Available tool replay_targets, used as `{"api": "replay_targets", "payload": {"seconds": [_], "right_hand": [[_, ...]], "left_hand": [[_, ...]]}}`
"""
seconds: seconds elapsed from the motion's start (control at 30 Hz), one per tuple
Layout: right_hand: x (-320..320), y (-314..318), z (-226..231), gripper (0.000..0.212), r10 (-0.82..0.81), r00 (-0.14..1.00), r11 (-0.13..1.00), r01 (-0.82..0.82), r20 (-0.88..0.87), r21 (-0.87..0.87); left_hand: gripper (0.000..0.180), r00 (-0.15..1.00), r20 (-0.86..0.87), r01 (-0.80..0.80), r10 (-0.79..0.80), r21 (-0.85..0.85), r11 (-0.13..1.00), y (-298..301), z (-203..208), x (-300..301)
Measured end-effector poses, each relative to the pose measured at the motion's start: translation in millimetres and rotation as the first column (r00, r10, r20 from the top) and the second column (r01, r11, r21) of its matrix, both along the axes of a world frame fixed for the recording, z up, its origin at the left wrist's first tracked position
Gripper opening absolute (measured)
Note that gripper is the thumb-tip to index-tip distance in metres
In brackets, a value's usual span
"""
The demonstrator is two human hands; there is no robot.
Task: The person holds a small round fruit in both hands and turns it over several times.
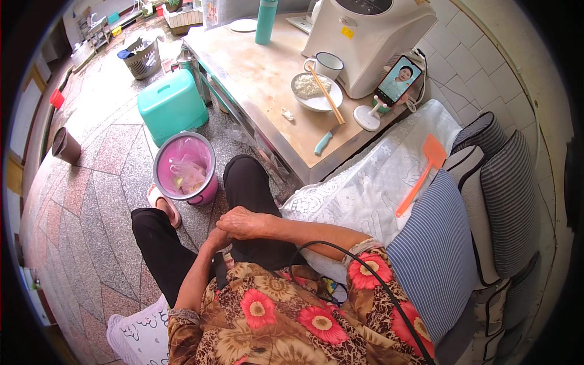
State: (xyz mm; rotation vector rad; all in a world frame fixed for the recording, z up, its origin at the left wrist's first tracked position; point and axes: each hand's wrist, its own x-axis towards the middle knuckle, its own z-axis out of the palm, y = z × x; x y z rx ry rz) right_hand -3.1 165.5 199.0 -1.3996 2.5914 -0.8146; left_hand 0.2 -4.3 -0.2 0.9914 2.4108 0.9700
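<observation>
I see right hand [242,222] and left hand [219,237] pressed together (contents, if any, hidden); bin [208,192] upright ahead-left, off the desk's [243,73] left edge.

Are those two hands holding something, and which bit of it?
I can't tell: the right hand is curled against the left hand, and anything inside would be hidden.

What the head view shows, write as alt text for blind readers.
A bare left hand and right hand meet over the wearer's black trousers, beside a round pink bin with a grey rim. On a tan table, wooden chopsticks lie across a round white bowl of white food, near a lit black phone on a white stand.
</observation>
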Motion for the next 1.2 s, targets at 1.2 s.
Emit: {"api": "replay_targets", "payload": {"seconds": [1.2], "right_hand": [[0, 0, 0, 0.014, -0.005, 1.0, 0.999, 0.005, 0.018, 0.033]], "left_hand": [[0.032, 0.99, 0.136, -0.028, 0.048, -0.145, 0.989, 5, 35, 2]]}}
